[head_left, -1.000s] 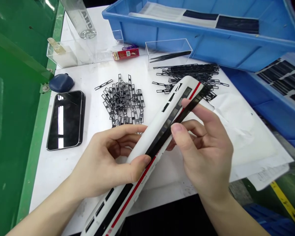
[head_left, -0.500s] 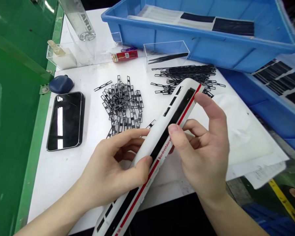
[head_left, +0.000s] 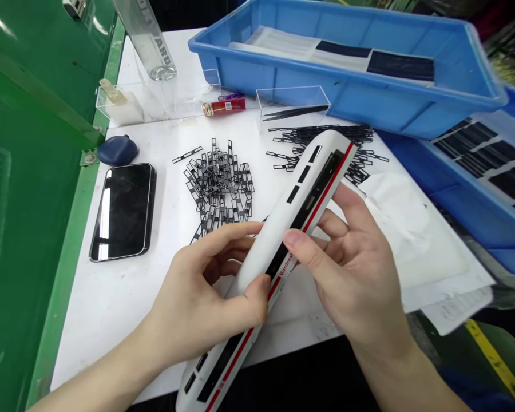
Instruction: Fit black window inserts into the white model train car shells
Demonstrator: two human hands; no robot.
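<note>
A white model train car body [head_left: 278,212] with a black window band and a red stripe slants across the view, held above the table. My left hand [head_left: 214,292] is closed around its middle, thumb on the window band. Higher up, my right hand [head_left: 347,257] grips it with the thumb pressed on the band's edge and the fingers behind the far side. Red lettering beginning "Bordres" shows beside that thumb. Beyond the car body lie a pile of small black frame-like strips [head_left: 218,177] and a second heap of longer black strips [head_left: 283,137], partly covered by the car body.
A phone [head_left: 122,212] and a dark blue rounded object [head_left: 118,150] lie at left. Behind stand a clear bottle [head_left: 154,46], a red lighter [head_left: 225,107], black tweezers [head_left: 296,112] in a clear box and a blue bin [head_left: 347,86]. White sheets [head_left: 424,240] lie at right.
My right thumb has slid down along the window band, and the right index finger has moved lower, behind the edge. The left hand keeps its grip. The view has shifted slightly.
</note>
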